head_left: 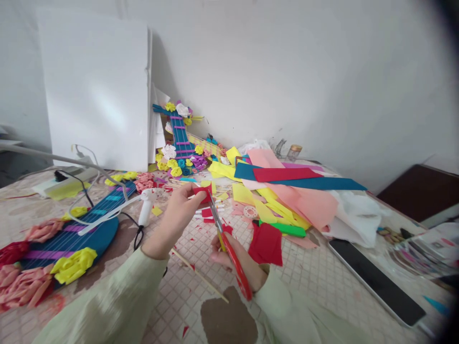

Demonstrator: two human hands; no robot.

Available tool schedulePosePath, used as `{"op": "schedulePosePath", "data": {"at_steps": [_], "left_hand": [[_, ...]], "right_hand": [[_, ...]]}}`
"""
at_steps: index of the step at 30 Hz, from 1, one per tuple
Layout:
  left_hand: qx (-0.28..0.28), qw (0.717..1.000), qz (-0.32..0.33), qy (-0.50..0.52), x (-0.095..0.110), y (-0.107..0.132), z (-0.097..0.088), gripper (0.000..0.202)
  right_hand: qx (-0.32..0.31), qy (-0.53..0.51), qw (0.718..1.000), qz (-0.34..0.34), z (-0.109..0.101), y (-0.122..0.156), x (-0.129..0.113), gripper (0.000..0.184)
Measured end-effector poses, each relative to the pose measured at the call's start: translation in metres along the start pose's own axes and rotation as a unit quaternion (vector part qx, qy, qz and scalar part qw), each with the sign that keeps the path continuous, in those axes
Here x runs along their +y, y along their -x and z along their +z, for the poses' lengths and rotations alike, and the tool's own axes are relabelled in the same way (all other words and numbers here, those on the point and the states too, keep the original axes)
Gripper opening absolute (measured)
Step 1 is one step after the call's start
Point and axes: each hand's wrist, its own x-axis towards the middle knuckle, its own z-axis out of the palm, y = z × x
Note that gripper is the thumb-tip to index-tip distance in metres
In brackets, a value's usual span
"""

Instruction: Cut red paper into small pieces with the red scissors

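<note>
My left hand (175, 217) pinches a small piece of red crepe paper (203, 190) between thumb and fingers. A pair of scissors (234, 260) with red handles is in my right hand (253, 267), its blades pointing up and away from me. The blades reach the edge of the red paper; I cannot tell whether they are closed on it. Just right of my right hand lies a stack of red paper squares (266, 243). A thin wooden stick (201, 276) rests on the table below my hands, among tiny red scraps.
A white glue gun (146, 208) stands left of my left hand, its cord nearby. Flower-decorated blue guitar shapes lie at left (103, 234) and lean at the back (181, 134). Coloured paper strips (304, 184), a green roll (287, 229) and a phone (376, 282) are on the right.
</note>
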Motion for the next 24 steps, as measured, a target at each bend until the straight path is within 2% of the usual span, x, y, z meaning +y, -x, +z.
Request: {"op": "schedulePosePath", "data": {"at_steps": [4, 11, 17, 24], "left_hand": [[-0.051, 0.998, -0.015, 0.042, 0.0011, 0.0035, 0.0044, 0.016], [-0.058, 0.997, -0.014, 0.055, 0.0003, 0.0025, 0.004, 0.017], [-0.081, 0.996, -0.004, 0.044, 0.0012, 0.0031, 0.0037, 0.015], [-0.079, 0.997, 0.002, 0.013, 0.0006, 0.0048, 0.0042, 0.014]], "right_hand": [[0.002, -0.007, 1.0, -0.015, -0.0027, 0.0006, 0.0006, 0.021], [-0.004, -0.018, 1.0, -0.022, -0.0063, 0.0011, -0.0058, 0.029], [-0.013, -0.026, 1.0, -0.012, -0.0041, 0.0033, -0.005, 0.025], [-0.005, -0.032, 0.999, -0.022, -0.0031, 0.0039, -0.0056, 0.022]]}}
